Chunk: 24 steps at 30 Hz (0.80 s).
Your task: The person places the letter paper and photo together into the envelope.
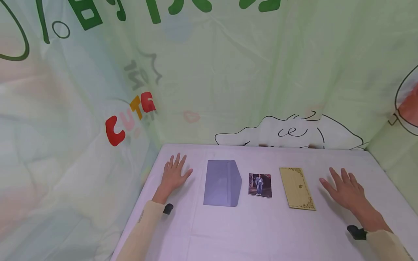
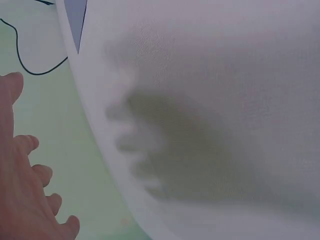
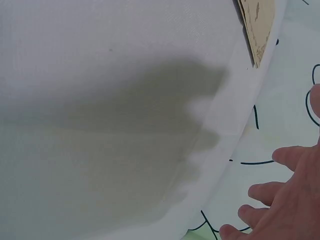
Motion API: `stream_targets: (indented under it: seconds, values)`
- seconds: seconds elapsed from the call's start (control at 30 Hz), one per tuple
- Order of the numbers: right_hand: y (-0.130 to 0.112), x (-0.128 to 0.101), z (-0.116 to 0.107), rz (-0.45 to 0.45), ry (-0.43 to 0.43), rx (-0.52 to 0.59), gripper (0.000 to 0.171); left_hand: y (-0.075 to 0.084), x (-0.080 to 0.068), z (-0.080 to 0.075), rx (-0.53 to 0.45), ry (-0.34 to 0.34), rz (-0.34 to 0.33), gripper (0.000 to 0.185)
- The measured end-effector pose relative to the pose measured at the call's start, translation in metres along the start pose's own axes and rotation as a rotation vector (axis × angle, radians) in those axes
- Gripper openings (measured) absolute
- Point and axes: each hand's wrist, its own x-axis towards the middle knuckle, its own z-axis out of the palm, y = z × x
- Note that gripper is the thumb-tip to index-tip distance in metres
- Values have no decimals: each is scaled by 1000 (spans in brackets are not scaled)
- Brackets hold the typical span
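Both hands are held flat with fingers spread and straight, nothing being gripped: the left hand [image 1: 173,174] is placed palm down near the left edge of the tabletop [image 1: 261,232], and the right hand [image 1: 346,188] is placed near the right edge. Between them, three things are laid in a row toward the far edge: a grey-blue envelope [image 1: 222,183] just beside the left hand, a small photo [image 1: 260,185] in the middle, and a tan card [image 1: 297,188] with a patterned border nearest the right hand. None of them is touched by either hand.
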Motion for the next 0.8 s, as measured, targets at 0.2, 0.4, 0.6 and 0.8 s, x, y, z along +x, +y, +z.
stream_targets:
  seconds: [0.2,0.4,0.6,0.8]
  values:
    - [-4,2,2,1,-1,6,88,2,2,2,9,-7,0,80]
    - [-9,4,7,9,-13,3,89,7,2,4,4,-9,7,79]
    - [-17,5,12,0,-9,11,88,13,3,9,1,2,34,79]
    - [-29,7,13,-8,-12,13,88,23,4,10,-9,-9,43,80]
